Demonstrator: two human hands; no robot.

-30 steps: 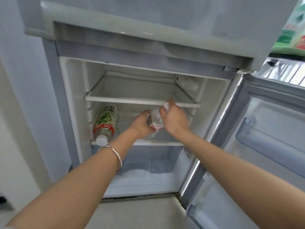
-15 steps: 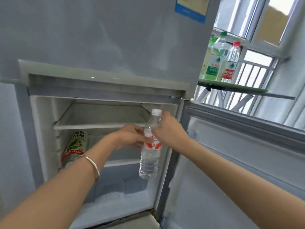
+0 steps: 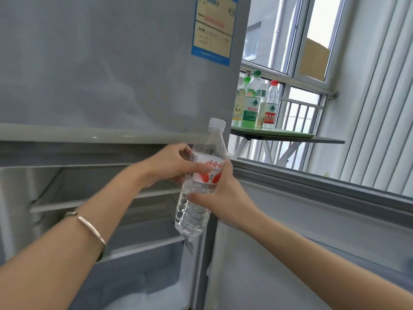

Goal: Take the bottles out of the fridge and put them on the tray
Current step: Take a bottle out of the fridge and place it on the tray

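Head view — clear bottle [image 3: 196,193], white-capped

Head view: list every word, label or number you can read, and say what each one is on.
"娃哈哈": red and white label of the held clear bottle; the last character is partly cut off.
"农夫山": green label of the tall green-labelled bottle on the tray.
"农夫山": red label of the red-capped bottle beside it.
Fridge door sticker: print too blurred to read.
Smaller lines on all the labels: unreadable.
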